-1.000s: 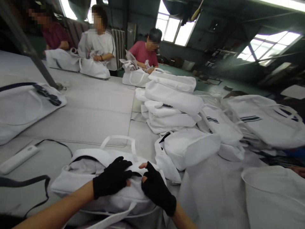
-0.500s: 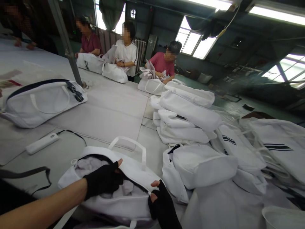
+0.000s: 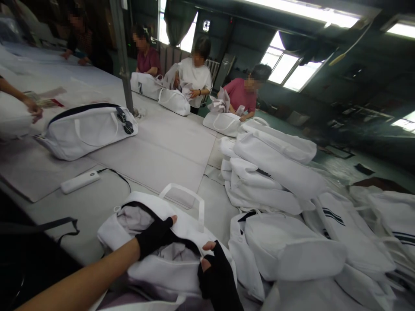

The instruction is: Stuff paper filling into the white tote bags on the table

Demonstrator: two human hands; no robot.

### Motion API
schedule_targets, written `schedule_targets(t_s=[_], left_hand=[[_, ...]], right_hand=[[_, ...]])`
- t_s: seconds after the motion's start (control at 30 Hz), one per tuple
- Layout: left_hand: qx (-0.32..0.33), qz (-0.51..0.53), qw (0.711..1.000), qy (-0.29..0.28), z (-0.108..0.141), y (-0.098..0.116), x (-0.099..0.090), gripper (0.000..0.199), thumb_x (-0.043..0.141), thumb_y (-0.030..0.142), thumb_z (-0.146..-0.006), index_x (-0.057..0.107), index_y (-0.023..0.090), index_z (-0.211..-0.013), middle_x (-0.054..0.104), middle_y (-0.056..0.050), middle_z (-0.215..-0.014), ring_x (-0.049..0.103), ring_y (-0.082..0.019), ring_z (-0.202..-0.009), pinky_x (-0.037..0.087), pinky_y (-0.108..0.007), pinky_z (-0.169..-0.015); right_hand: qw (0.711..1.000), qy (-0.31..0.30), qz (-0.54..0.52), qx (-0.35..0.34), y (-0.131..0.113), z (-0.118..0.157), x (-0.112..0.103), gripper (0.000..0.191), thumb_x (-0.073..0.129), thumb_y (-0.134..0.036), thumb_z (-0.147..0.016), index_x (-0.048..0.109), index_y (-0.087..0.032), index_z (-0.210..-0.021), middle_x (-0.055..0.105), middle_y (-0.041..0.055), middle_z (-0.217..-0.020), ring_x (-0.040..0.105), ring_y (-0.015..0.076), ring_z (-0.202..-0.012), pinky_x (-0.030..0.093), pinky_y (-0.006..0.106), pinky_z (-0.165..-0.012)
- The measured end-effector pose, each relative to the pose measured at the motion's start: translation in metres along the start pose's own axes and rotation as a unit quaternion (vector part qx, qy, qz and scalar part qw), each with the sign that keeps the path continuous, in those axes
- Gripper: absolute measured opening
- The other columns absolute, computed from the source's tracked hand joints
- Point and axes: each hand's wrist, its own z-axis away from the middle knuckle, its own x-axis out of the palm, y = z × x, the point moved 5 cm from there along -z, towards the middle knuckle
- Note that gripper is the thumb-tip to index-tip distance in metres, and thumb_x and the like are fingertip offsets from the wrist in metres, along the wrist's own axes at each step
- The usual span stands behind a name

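Before me lies a white bag [image 3: 149,278], its zipped opening spread apart, with crumpled pale grey paper-like filling [image 3: 135,219] inside. My left hand [image 3: 157,236], in a black fingerless glove, reaches into the opening. Its thumb lies over the far edge, and its other fingers are hidden inside, so the edge sits between them. At the right end of the zipper, my right hand [image 3: 218,270], gloved the same way, is closed on the bag's edge with thumb and forefinger close together. A white handle [image 3: 184,188] stands up from the bag's far side.
White bags [image 3: 279,181] are piled on the right, some striped [image 3: 333,216]. Another white bag [image 3: 97,134] with a dark-edged opening stands at left, near a white device [image 3: 79,182] with a cord. Co-workers [image 3: 194,71] handle bags across the table beyond a metal post [image 3: 123,65].
The view has turned left, so everything sits further right. My hands keep almost the same places on the bag. A co-worker's arm now shows at the far left.
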Motion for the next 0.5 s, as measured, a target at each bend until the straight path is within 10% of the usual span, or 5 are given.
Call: schedule_targets(t_s=[0.13, 0.23, 0.3, 0.37, 0.5], left_hand=[[0.069, -0.269, 0.958, -0.077, 0.044, 0.034, 0.024, 0.061, 0.041, 0.072, -0.082, 0.057, 0.016, -0.065, 0.064, -0.007, -0.064, 0.059, -0.019, -0.059, 0.050, -0.033, -0.060], [0.297, -0.572, 0.757, -0.103, 0.087, 0.055, 0.032, 0.066, 0.061, 0.074, -0.067, 0.065, 0.018, -0.102, 0.065, -0.013, -0.108, 0.060, -0.033, -0.099, 0.048, -0.049, -0.085], [0.435, -0.661, 0.600, -0.116, 0.103, 0.054, 0.029, 0.091, 0.067, 0.074, -0.061, 0.048, 0.022, -0.133, 0.034, -0.019, -0.147, 0.030, -0.047, -0.131, 0.026, -0.069, -0.100], [0.492, -0.698, 0.504, -0.131, 0.101, 0.044, 0.020, 0.099, 0.070, 0.070, -0.060, 0.039, 0.020, -0.140, 0.009, -0.022, -0.155, 0.007, -0.052, -0.137, 0.012, -0.076, -0.099], [0.472, -0.734, 0.468, -0.139, 0.072, 0.037, 0.009, 0.061, 0.068, 0.062, -0.070, 0.058, 0.028, -0.119, 0.004, -0.012, -0.158, -0.001, -0.051, -0.138, 0.006, -0.077, -0.099]], right_hand=[[0.999, 0.029, 0.002, -0.030, 0.013, 0.004, -0.019, 0.050, 0.057, -0.058, -0.077, 0.034, -0.024, -0.107, 0.042, -0.0112, -0.050, 0.032, 0.0049, -0.034, 0.025, 0.014, -0.033], [0.999, 0.046, 0.011, -0.012, 0.033, 0.006, -0.031, 0.052, 0.056, -0.061, -0.077, 0.032, -0.025, -0.105, 0.042, -0.0119, -0.050, 0.031, 0.0046, -0.033, 0.026, 0.015, -0.033], [0.998, 0.052, 0.021, -0.004, 0.044, 0.005, -0.035, 0.055, 0.056, -0.064, -0.074, 0.032, -0.025, -0.105, 0.042, -0.0119, -0.052, 0.031, 0.0049, -0.033, 0.026, 0.016, -0.032], [0.998, 0.057, 0.035, 0.000, 0.051, 0.003, -0.037, 0.055, 0.055, -0.065, -0.073, 0.033, -0.025, -0.105, 0.041, -0.0116, -0.052, 0.031, 0.0054, -0.033, 0.026, 0.016, -0.032], [0.996, 0.061, 0.071, -0.014, 0.046, 0.001, -0.038, 0.043, 0.052, -0.055, -0.080, 0.036, -0.025, -0.105, 0.041, -0.0095, -0.057, 0.032, 0.0060, -0.040, 0.030, 0.017, -0.036]])
